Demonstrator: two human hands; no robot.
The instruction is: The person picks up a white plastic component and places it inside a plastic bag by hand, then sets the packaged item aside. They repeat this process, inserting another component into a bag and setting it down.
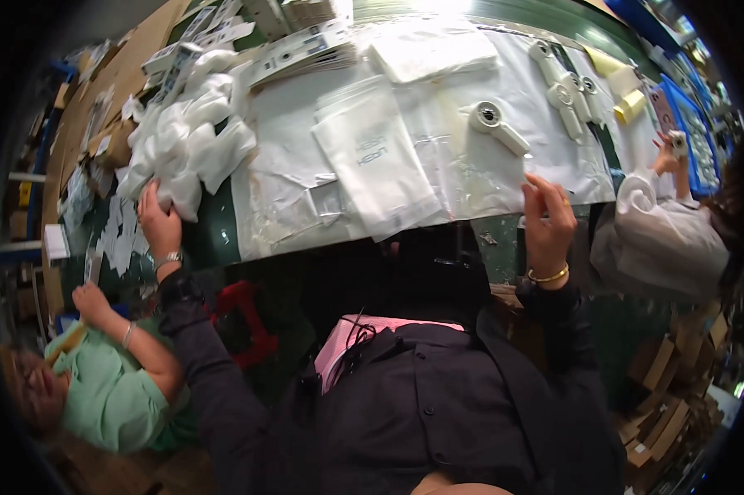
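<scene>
My left hand (159, 221) is at the near edge of a heap of soft white wrapped bundles (192, 124), its fingers and thumb closed on the lowest bundle (180, 191). What is inside the wrapping is hidden. Over the table's near edge at the right is my right hand (548, 216), fingers bent and loosely apart. Just beyond its fingertips lies a white handheld fan (500, 130) with a dark round centre, its handle slanting toward me. Between my hands lies a stack of flat, translucent white bags (376, 161) with print on them.
Flat printed cartons (302, 56) and a white stack of sheets (434, 51) lie farther back. Several more fans (571, 103) are at the right, near yellow rolls (629, 107) and a blue crate (689, 136). Co-workers sit at left (116, 371) and right (661, 231).
</scene>
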